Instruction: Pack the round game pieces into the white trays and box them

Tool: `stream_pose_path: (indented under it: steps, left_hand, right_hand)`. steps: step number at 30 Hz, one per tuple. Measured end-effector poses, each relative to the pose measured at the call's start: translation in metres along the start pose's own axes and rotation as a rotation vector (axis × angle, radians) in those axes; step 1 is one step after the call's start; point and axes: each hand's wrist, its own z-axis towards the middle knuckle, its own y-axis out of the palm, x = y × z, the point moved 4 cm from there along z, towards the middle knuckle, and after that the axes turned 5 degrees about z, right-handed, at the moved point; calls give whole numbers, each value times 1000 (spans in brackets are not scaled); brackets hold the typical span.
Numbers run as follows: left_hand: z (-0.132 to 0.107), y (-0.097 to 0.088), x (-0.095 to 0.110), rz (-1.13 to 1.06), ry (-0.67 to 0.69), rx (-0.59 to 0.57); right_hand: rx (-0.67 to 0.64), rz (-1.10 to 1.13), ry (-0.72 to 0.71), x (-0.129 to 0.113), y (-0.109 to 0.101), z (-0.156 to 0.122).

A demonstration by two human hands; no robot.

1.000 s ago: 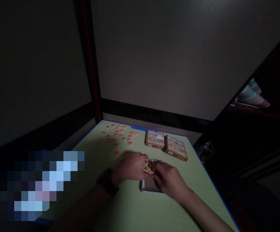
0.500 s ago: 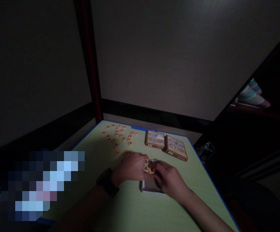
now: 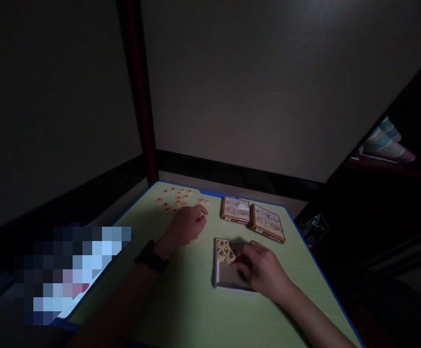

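Note:
A shallow open box (image 3: 222, 280) lies on the green table (image 3: 181, 299), with several round pale game pieces (image 3: 226, 250) in its far left corner. My right hand (image 3: 263, 268) rests in the box with its fingers curled next to those pieces. My left hand (image 3: 187, 224), a dark watch on its wrist, reaches out to the scattered round pieces (image 3: 176, 197) at the table's far left; its fingers pinch together at a piece near the fingertips. Whether it grips that piece is unclear in the dim light.
Two flat orange-edged boxes (image 3: 254, 216) lie side by side at the table's far edge. A dark red post (image 3: 141, 92) stands behind the far left corner. A blurred bright patch sits at the left. Folded cloth (image 3: 386, 142) lies on a shelf at the right.
My left hand has left the box and moved away to the far left, over the scattered pieces. My right hand stays at the box, and the pieces in it now show.

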Motion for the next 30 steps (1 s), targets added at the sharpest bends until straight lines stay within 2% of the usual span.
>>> stream_pose_path:
  steps: [3,6,11,13,16,21,26,30]
  left_hand:
    - [7,0,-14,-43,-23,38]
    - [11,-1,-22,-50,-32,79]
    - [12,-9,-30,-69,-28,130]
    - [10,-12,-32,-34,1,92]
    - [-1,-16,-33,78,53,10]
    - [-23,-14,-42,66,-11,-65]
    - [-34,-5,-44,54,121,-197]
    - [-34,-8,-47,145,45,-246]
  right_hand:
    - [33,-9,-3,4,-2,-1]
    - [126,44,-48,4,-9,-1]
    - [138,313,-118,6,-18,0]
    - [155,378,-84,12,-19,0]
    - [286,380,-1,24,-17,0]
    - [478,354,55,38,-9,-2]
    - [504,348,39,41,-5,-2]
    - [503,337,60,42,-5,-2]
